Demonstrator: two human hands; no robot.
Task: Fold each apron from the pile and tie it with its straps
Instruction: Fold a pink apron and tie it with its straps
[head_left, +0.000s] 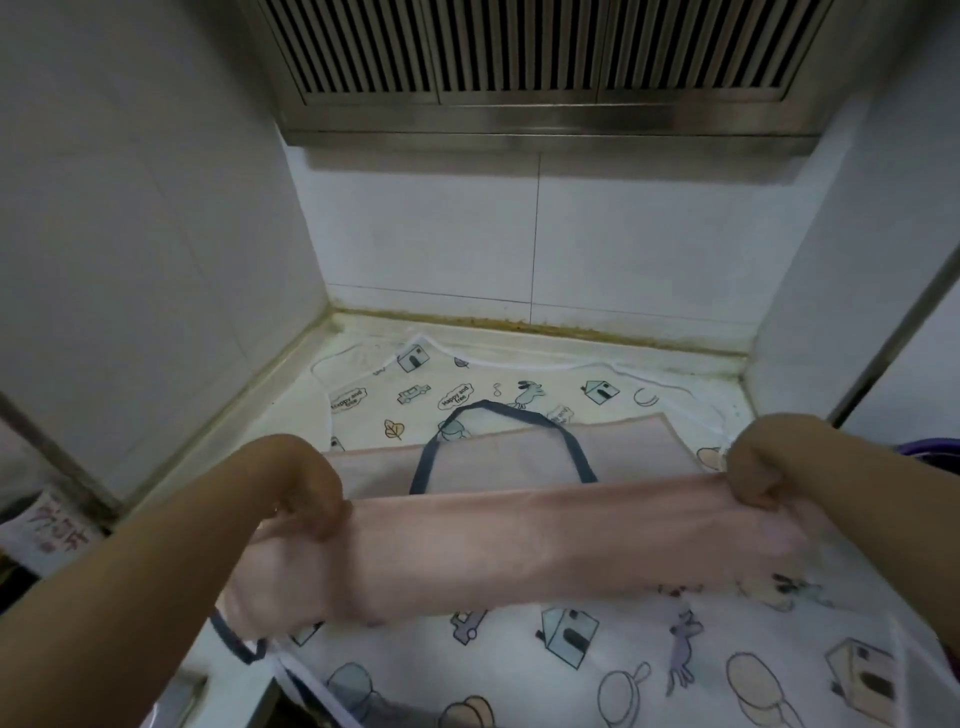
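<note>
A pink apron (524, 545) is stretched sideways between my two hands above the counter. My left hand (306, 488) grips its left end with curled fingers. At the other end, my right hand (758, 467) pinches the fabric. The far part of the pink apron lies flat, with its dark blue neck strap (498, 410) looped over it. A blue tie strap (234, 644) dangles below my left wrist. Under it lies a white apron (519, 389) printed with houses, cars and leaves, spread over the counter.
White tiled walls close the counter (332, 332) in on the left, back and right. A steel extractor hood (545, 67) hangs overhead. A printed cloth (52, 525) sits at the left edge, and a purple rim (930, 452) shows at the right.
</note>
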